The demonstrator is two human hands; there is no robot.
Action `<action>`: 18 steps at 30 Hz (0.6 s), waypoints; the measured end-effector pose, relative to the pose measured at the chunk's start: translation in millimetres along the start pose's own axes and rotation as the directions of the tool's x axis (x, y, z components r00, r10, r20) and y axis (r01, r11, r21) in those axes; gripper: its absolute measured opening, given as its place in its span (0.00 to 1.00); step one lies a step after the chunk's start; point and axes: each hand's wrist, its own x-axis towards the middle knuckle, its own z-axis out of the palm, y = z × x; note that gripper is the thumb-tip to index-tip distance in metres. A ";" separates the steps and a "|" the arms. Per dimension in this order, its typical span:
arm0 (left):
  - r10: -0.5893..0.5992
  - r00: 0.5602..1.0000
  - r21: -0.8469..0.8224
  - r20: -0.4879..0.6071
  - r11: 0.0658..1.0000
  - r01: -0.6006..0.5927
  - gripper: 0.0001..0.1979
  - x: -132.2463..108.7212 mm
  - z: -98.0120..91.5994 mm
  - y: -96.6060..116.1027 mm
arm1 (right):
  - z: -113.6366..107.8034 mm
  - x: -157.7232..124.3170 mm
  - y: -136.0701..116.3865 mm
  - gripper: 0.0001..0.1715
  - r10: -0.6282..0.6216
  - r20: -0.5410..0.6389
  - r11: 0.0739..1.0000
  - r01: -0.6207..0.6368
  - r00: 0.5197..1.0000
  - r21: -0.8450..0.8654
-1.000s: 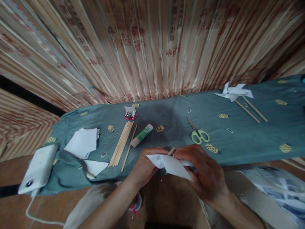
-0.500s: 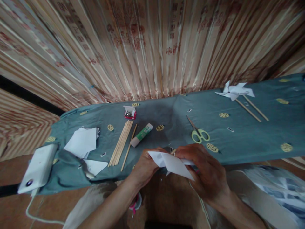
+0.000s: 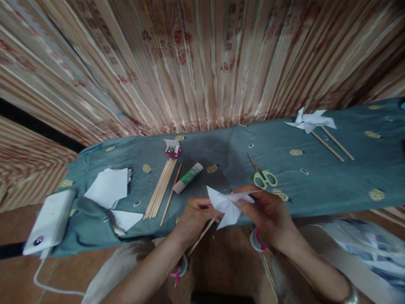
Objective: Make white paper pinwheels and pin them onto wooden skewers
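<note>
A white paper pinwheel (image 3: 228, 207) is between my hands at the front edge of the table, its blades spread and facing up. My left hand (image 3: 196, 221) is closed round a thin wooden stick (image 3: 202, 236) just below the paper, and the stick slants down toward me. With thumb and fingers, my right hand (image 3: 270, 217) pinches the pinwheel near its middle and along the right blade. Fingers and paper hide where stick and paper meet. Beyond my right hand lie green-handled scissors (image 3: 262, 175).
A green glue stick (image 3: 188, 178), a row of wooden sticks (image 3: 160, 190) and a small red box of metal pins (image 3: 172, 149) lie left of centre. Further left are paper sheets (image 3: 109, 188) and a white device (image 3: 50, 221). Two pinwheels (image 3: 311, 121) rest at the far right.
The pinwheel has turned so its blades face up and its stick points down toward me. My right hand has rotated, its thumb now on the pinwheel's middle.
</note>
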 end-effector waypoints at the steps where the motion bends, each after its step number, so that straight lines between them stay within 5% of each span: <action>1: -0.004 1.000 0.014 -0.010 1.000 0.004 0.10 0.2 -1.3 -3.1 | 0.6 3.3 3.7 0.12 0.040 0.019 0.997 -0.041 0.999 0.059; 7: 0.089 0.989 0.113 -0.116 0.991 -0.076 0.12 0.1 -2.8 -15.0 | 4.3 12.9 14.6 0.15 0.164 0.117 0.959 -0.186 0.980 0.213; 18: 0.197 0.934 0.104 -0.297 0.979 -0.174 0.11 -22.0 -0.3 -33.4 | 27.4 8.0 22.6 0.19 0.204 0.220 0.895 -0.273 0.954 0.353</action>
